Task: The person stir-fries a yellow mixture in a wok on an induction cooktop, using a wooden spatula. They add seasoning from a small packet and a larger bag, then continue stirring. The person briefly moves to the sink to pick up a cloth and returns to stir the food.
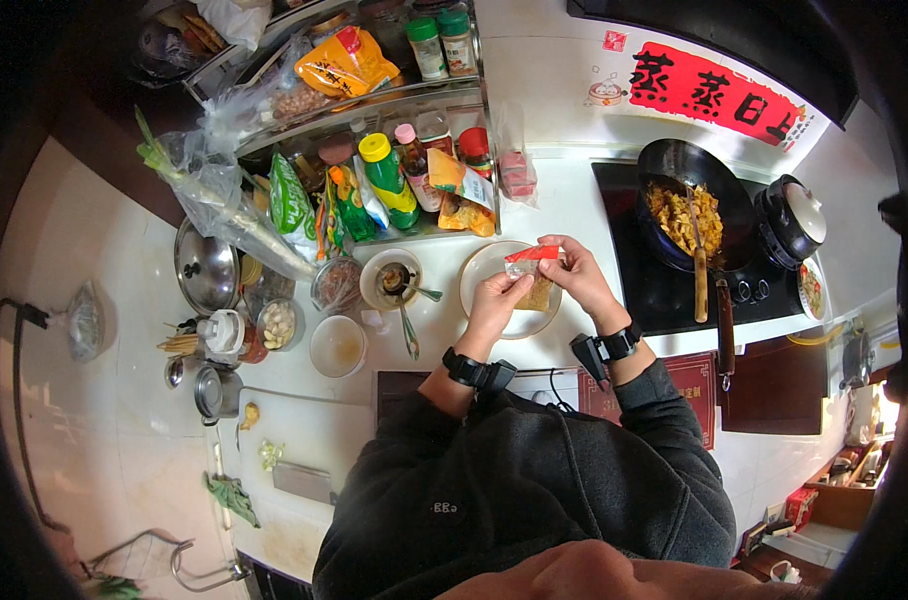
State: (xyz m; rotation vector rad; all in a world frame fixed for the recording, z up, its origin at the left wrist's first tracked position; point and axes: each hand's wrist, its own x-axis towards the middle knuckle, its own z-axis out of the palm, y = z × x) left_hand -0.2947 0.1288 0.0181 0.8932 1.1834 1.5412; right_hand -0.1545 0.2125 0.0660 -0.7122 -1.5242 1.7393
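Between both hands is a small clear packet (pixel 535 295) with a red top strip and brown granular contents. My left hand (pixel 500 292) pinches its left edge, while the fingers of my right hand (pixel 580 274) grip its upper right by the red strip. Directly under the packet stands a white plate (pixel 474 274) with a thin brown rim. Left of the plate, a white bowl (pixel 371 277) holds dark sauce and two metal spoons (pixel 407 330). Nearer to me, another white bowl (pixel 339 347) has a little yellowish liquid in it.
At right, a wok (pixel 735 195) of cooked food with a wooden-handled spatula (pixel 700 285) sits on the black cooktop (pixel 619 300); its handle overhangs the counter edge. A lidded black pot (pixel 791 217) stands beside it. Left are a seasoning rack (pixel 469 97), a cutting board (pixel 304 420) and a cleaver (pixel 302 481).
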